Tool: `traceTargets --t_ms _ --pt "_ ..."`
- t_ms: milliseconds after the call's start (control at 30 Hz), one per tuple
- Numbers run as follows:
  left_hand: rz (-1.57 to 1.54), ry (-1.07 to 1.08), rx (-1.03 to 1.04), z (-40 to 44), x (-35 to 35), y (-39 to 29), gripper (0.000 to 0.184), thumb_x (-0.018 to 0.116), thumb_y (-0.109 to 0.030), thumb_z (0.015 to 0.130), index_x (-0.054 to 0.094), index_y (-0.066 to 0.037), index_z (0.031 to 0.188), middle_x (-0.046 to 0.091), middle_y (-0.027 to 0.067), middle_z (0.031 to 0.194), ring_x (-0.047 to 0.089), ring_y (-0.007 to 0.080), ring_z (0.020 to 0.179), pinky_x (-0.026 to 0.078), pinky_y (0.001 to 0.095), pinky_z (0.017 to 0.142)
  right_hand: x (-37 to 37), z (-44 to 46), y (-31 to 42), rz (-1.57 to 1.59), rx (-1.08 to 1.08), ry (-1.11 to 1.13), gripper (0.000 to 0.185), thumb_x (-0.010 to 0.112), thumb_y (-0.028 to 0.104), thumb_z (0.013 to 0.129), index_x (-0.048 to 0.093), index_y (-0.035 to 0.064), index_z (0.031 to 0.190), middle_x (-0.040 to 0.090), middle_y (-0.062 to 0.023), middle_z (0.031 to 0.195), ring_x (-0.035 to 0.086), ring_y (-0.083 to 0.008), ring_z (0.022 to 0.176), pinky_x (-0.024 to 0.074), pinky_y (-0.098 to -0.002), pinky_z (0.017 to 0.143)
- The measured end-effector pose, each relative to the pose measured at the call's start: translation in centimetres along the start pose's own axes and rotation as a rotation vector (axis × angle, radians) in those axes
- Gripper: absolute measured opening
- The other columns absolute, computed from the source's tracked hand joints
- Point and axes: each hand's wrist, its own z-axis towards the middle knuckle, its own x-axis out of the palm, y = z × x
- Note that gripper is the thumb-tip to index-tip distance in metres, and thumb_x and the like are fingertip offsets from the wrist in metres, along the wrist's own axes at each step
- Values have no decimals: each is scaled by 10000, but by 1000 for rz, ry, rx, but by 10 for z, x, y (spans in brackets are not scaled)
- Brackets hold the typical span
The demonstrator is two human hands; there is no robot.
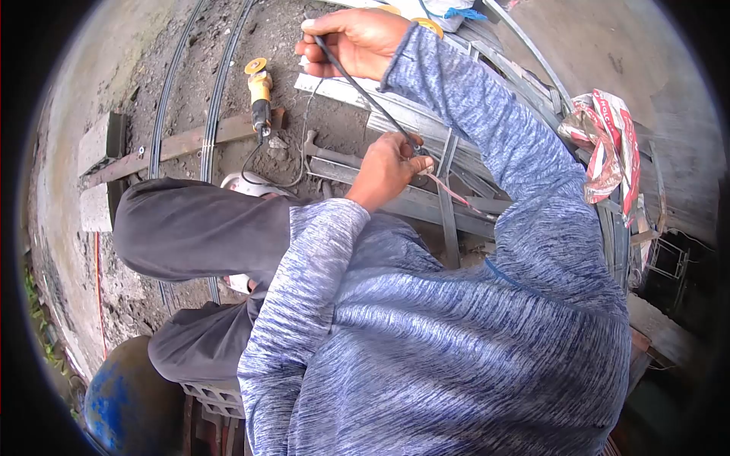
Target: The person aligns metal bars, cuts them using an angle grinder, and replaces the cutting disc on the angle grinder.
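A black cable stretches taut between my two hands. At the top, my right hand is closed around one end of it, thumb and fingers pinching. My left hand grips the cable lower down, thumb pressed against the fingers. A thin pinkish wire trails from beside the left thumb toward my sleeve; where it meets the cable is hidden by the fingers. Left of my hands, a yellow angle grinder with an orange-yellow disc rests by a wooden plank. Its dark cord loops over the ground near my foot.
Metal channels lie in a pile below and beyond my hands. A hammer lies near them. A red and white sack hangs over the metal on the right. Long dark bars cross the plank. A blue, worn rounded tank stands at lower left.
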Motion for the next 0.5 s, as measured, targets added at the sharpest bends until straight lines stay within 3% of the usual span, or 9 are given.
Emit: traceTargets --t_ms 100,167,300,400,500 --pt "-35 -75 57 -1 3 19 323 821 -168 817 672 34 1021 636 59 759 556 140 686 477 307 646 -1 12 -7 34 -7 81 133 592 146 987 559 18 973 636 -96 907 670 -191 829 601 -397 772" --pt "-49 -51 23 3 -1 25 280 816 -148 814 677 27 982 644 60 741 563 135 676 477 305 640 9 22 -15 -75 -26 -140 138 599 147 984 559 15 972 640 -100 898 676 -197 832 602 -400 782" --pt "4 -104 39 -2 -6 30 226 797 -133 829 682 27 939 664 65 722 571 125 661 477 294 631 9 32 -20 -60 -30 -257 136 614 134 974 576 5 963 653 -103 856 692 -222 820 611 -419 759" --pt "-60 -51 -47 -2 -9 30 230 785 -144 851 679 42 935 677 75 731 578 125 649 478 296 616 5 31 -25 -179 -96 -189 227 635 200 966 620 -24 999 681 -120 894 699 -233 820 607 -407 761" --pt "-162 -62 -79 0 -8 35 235 773 -146 866 678 61 924 684 83 728 594 127 626 483 293 586 9 7 -20 -648 -128 -297 424 650 366 951 643 -35 1091 676 -123 1048 673 -222 907 563 -353 807"
